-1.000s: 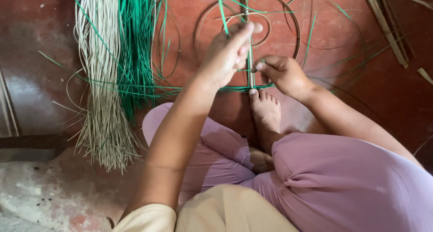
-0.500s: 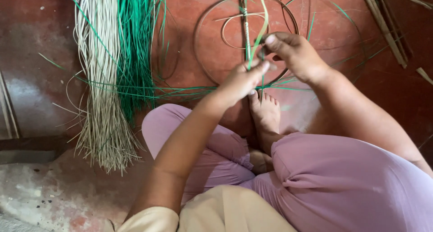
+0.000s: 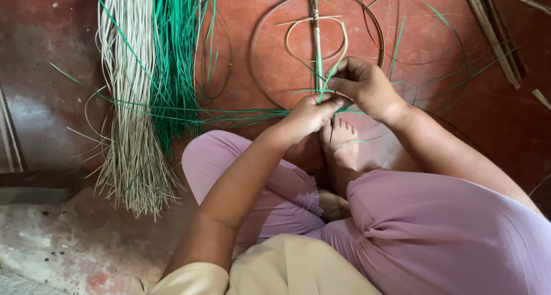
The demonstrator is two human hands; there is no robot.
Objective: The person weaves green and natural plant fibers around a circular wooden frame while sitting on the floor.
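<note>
While 2 strip bundles (image 3: 146,100) lie aside, both hands' grips, left hand (image 3: 307,116) and right hand (image 3: 361,85), pinch 1 green strip (image 3: 328,77).

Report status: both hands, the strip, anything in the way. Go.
Left hand and right hand both pinching the green strip at the upright stick. Bare foot just below the hands. Loose green strands crossing underneath.

Pale straw bundle (image 3: 129,100), wooden slats (image 3: 491,31)

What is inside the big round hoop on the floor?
Inside the big hoop lie a smaller pale hoop, an upright stick and bare red floor. The right hand covers the hoop's lower edge.
</note>
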